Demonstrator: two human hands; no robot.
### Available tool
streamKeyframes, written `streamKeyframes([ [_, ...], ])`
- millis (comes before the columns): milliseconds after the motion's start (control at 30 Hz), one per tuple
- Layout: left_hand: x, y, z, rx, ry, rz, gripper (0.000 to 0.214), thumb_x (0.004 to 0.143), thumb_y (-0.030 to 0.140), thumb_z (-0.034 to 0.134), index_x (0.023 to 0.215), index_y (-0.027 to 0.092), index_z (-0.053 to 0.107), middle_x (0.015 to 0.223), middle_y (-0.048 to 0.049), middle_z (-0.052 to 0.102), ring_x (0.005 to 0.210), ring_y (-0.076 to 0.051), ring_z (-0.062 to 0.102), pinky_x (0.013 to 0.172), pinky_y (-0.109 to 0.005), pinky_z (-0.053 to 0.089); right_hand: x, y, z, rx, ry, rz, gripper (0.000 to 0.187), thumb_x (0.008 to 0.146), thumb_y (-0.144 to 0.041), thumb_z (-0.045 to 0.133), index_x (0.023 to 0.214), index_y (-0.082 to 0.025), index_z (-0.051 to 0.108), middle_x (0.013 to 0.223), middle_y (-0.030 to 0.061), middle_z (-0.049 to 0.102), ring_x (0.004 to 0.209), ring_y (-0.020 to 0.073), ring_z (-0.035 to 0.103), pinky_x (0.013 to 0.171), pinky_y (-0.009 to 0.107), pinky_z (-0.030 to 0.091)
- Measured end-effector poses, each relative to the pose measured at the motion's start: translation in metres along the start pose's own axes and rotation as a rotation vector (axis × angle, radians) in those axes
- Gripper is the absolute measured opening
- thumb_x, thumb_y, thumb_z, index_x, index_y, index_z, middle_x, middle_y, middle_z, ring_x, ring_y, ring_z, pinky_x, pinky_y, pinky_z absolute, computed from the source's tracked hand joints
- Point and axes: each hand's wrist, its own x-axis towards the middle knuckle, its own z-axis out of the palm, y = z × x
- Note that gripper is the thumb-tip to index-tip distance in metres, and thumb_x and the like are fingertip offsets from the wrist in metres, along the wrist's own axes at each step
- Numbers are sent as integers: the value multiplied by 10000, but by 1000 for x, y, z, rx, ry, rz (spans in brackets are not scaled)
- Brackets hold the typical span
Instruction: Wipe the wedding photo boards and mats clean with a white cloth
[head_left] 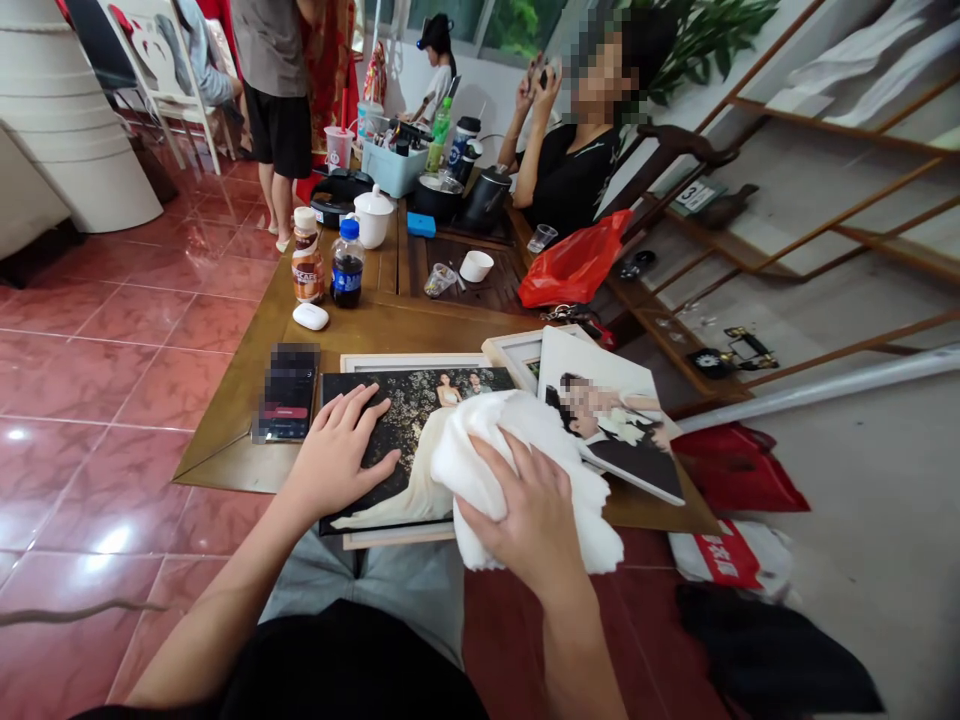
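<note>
A framed wedding photo [409, 415] lies flat at the near edge of a low wooden table [247, 385]. My left hand [335, 457] rests open on its left side, fingers spread on the glass. My right hand [529, 512] presses a white cloth [517, 450] onto the right part of the photo, fingers curled over the cloth. A second wedding print [609, 415] leans tilted over another frame [517, 352] just to the right.
A phone [287, 392] lies left of the frame, a white earbud case [310, 316] beyond it. Two bottles [328, 262], a white mug [373, 216], cups, kettles and a red bag [574, 265] crowd the far table. A seated person [570, 160] is behind; others stand farther back.
</note>
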Motion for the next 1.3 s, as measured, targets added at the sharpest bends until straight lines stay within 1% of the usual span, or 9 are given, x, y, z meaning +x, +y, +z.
streamKeyframes([
  [133, 0, 0, 1, 8, -3, 2, 597, 996, 503, 517, 1497, 180, 487, 1634, -152, 427, 1538, -306, 367, 1271, -517, 290, -7, -12, 0, -52, 10, -9, 568, 932, -482, 569, 1452, -253, 540, 1465, 162, 549, 1233, 384, 540, 1040, 561, 391],
  [333, -1, -3, 4, -13, -5, 13, 597, 989, 492, 532, 1492, 172, 499, 1639, -151, 422, 1535, -314, 369, 1266, -519, 288, 12, -34, 3, 74, -76, -77, 615, 871, -508, 618, 1435, -268, 576, 1515, 140, 520, 1317, 407, 472, 1081, 581, 338],
  [500, -1, -5, 3, -17, -13, 37, 596, 984, 465, 538, 1499, 167, 494, 1646, -151, 412, 1551, -318, 343, 1269, -533, 275, 36, -29, 9, 107, -116, -39, 605, 882, -524, 629, 1437, -285, 582, 1510, 119, 542, 1346, 388, 464, 1083, 559, 341],
  [700, 0, -5, 3, -9, -6, 35, 582, 1013, 502, 493, 1490, 169, 498, 1644, -153, 417, 1549, -315, 349, 1269, -546, 275, 78, -23, 21, 102, -143, 40, 582, 927, -554, 603, 1447, -295, 570, 1536, 117, 531, 1353, 375, 473, 1081, 564, 346],
  [800, 0, -4, 4, 0, -6, 16, 571, 1006, 498, 508, 1476, 175, 513, 1645, -151, 416, 1549, -319, 348, 1267, -544, 284, 87, -23, 24, 101, -139, 46, 577, 934, -558, 600, 1451, -302, 570, 1546, 109, 524, 1357, 374, 472, 1084, 568, 349],
  [900, 0, -2, 4, -2, 12, -8, 582, 1000, 489, 520, 1491, 178, 501, 1646, -145, 415, 1547, -314, 355, 1272, -529, 286, 81, -23, 22, 90, -113, 15, 570, 932, -552, 608, 1447, -311, 581, 1556, 103, 515, 1352, 372, 477, 1092, 562, 352],
  [1067, -1, -1, 4, -16, 18, -14, 609, 962, 452, 569, 1500, 176, 498, 1636, -147, 428, 1539, -314, 368, 1272, -523, 291, 46, -24, 15, 79, -84, -91, 583, 908, -528, 624, 1447, -308, 585, 1536, 107, 528, 1340, 370, 482, 1105, 557, 352],
  [1200, -1, -1, 3, -12, 8, -4, 692, 927, 531, 605, 1501, 159, 498, 1640, -164, 418, 1548, -322, 350, 1277, -523, 276, 19, -23, 9, 56, -52, -93, 612, 875, -504, 632, 1447, -292, 582, 1532, 117, 527, 1333, 381, 482, 1112, 563, 342],
  [1300, -1, -2, 3, -14, 8, 7, 714, 926, 558, 605, 1505, 155, 493, 1639, -170, 416, 1548, -326, 348, 1278, -529, 271, 16, -19, 9, 65, -65, -77, 612, 857, -503, 646, 1431, -298, 592, 1516, 113, 542, 1323, 380, 491, 1096, 550, 358],
])
